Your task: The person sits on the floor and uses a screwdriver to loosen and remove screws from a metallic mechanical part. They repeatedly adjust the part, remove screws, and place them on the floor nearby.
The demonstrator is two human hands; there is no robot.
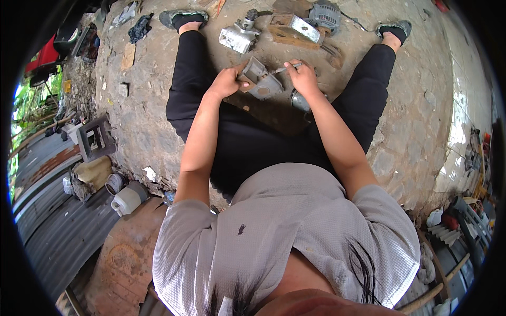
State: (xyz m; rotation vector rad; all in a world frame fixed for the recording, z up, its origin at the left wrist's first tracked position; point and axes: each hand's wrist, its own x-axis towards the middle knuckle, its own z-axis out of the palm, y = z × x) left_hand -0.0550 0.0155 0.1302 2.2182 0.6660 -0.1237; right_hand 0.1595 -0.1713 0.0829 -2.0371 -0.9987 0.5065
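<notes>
My left hand [226,84] is closed on the side of a grey box-shaped metal casting [268,88], its open hollow facing up and away from me. The casting is tilted between my legs, above the ground. On its other side, my right hand [303,79] is closed, with a thin grey strip [283,69] jutting from the fingers toward the casting; what kind of thing it is I cannot tell. Below the right wrist shows a dark, round metal part [300,101], partly hidden by the forearm.
Beyond my hands lie a silvery metal housing [238,39], a brown block with a metal plate [295,32] and a grey corded power tool [323,16]. My shoes [182,18] flank them. To the left are a hollow concrete block [96,138], a whitish jug [129,198] and corrugated sheets [63,231].
</notes>
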